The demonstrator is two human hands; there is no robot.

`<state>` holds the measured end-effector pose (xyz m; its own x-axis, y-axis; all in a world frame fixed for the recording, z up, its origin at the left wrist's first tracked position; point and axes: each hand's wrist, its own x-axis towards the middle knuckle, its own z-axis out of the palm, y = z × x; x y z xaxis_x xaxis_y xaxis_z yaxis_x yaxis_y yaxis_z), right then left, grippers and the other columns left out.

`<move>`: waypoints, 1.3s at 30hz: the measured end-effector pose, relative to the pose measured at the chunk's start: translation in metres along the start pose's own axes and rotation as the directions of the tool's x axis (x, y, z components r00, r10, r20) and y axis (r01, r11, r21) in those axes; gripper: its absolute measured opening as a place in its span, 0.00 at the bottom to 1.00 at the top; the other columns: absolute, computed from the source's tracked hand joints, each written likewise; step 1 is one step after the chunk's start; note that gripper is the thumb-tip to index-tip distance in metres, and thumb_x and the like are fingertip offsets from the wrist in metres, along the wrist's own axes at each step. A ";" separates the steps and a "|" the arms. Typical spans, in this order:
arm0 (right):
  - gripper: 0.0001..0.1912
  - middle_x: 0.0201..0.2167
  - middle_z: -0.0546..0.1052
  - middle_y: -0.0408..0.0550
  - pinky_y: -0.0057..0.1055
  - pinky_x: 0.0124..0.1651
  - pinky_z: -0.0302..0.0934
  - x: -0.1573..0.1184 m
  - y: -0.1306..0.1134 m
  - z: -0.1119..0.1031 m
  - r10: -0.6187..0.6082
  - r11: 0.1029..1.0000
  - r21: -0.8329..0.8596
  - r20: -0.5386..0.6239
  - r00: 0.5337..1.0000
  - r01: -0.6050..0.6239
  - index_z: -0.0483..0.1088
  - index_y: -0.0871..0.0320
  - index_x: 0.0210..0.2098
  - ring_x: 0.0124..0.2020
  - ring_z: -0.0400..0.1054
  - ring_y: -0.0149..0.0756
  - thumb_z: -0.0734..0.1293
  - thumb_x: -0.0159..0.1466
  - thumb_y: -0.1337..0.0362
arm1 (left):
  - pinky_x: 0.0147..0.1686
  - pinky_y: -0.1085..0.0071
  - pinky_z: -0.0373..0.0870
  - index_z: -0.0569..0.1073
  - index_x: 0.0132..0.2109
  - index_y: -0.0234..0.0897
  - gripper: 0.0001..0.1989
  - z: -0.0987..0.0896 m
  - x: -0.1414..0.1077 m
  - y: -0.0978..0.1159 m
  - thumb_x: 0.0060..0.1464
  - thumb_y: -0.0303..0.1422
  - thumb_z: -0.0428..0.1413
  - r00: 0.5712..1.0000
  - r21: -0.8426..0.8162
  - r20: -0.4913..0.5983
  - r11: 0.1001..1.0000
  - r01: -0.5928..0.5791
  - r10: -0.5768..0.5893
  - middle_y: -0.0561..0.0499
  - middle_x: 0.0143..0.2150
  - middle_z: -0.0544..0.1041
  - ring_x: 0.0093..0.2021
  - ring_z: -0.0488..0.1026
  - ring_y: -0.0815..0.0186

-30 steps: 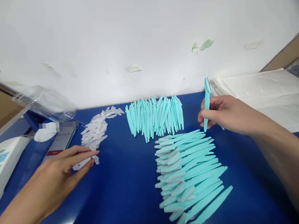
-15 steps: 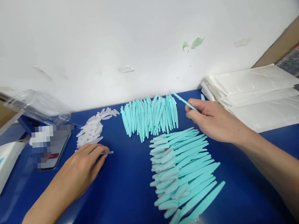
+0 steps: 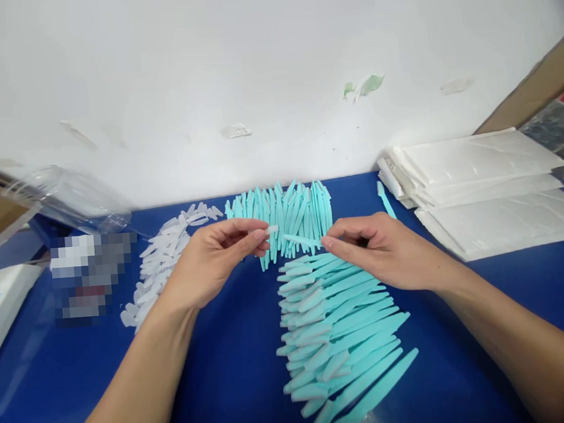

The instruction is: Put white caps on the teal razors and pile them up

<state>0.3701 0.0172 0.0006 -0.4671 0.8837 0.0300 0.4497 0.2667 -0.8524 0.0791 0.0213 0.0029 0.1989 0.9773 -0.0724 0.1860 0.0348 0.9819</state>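
Between finger and thumb, my left hand pinches a small clear plastic cap. My right hand is closed on the handle end of a turquoise eyebrow razor, whose tip points left at the cap. A narrow gap separates cap and razor. Behind both hands lies a pile of turquoise razors, partly hidden by them. Nearer to me is a long row of razors with clear caps on their left ends. Loose clear caps spread out beside my left forearm, which covers some of them.
White plastic packets are stacked at the right against the wall. One turquoise razor lies alone beside them. At the left are a clear plastic container, a blurred-out phone-like object and a white device. The tabletop is blue.
My left hand has risen from the caps and moved right with one cap. The right hand has come down and left with its razor, so the two now face each other closely.
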 end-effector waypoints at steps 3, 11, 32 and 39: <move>0.14 0.20 0.61 0.36 0.31 0.25 0.45 0.001 0.005 0.000 -0.046 0.999 -0.011 0.008 0.999 0.046 0.82 0.55 0.37 0.23 0.49 0.29 0.72 0.71 0.52 | 0.44 0.69 0.80 0.85 0.47 0.37 0.14 -0.003 -0.005 -0.012 0.61 0.42 0.69 0.999 -0.087 -0.005 0.995 0.044 -0.045 0.47 0.41 0.86 0.39 0.82 0.64; 0.13 0.25 0.75 0.43 0.33 0.27 0.53 0.000 0.007 -0.002 -0.146 0.987 -0.069 0.029 0.989 0.147 0.84 0.54 0.38 0.25 0.61 0.32 0.70 0.73 0.55 | 0.38 0.72 0.79 0.86 0.44 0.39 0.12 0.001 -0.015 -0.004 0.62 0.42 0.69 0.997 0.039 0.053 0.998 0.057 -0.059 0.51 0.32 0.84 0.34 0.80 0.66; 0.11 0.21 0.75 0.41 0.34 0.25 0.53 0.000 0.003 -0.001 -0.257 0.951 -0.176 0.003 0.966 0.253 0.85 0.52 0.38 0.23 0.64 0.31 0.71 0.72 0.55 | 0.31 0.75 0.80 0.82 0.42 0.37 0.15 0.001 -0.019 0.001 0.70 0.44 0.60 0.985 0.061 0.149 0.995 0.076 -0.085 0.51 0.31 0.85 0.28 0.81 0.69; 0.11 0.21 0.73 0.40 0.31 0.25 0.52 0.002 0.007 -0.002 -0.275 0.947 -0.175 -0.010 0.961 0.269 0.85 0.54 0.38 0.22 0.62 0.28 0.72 0.72 0.57 | 0.41 0.69 0.85 0.85 0.47 0.37 0.14 -0.004 -0.018 -0.002 0.63 0.43 0.67 0.971 -0.049 0.184 0.985 0.166 -0.155 0.46 0.39 0.88 0.38 0.86 0.62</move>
<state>0.3743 0.0215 -0.0044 -0.5652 0.7800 0.2685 0.4332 0.5576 -0.7081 0.0717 0.0048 0.0031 0.3412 0.9049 -0.2545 0.1689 0.2073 0.9636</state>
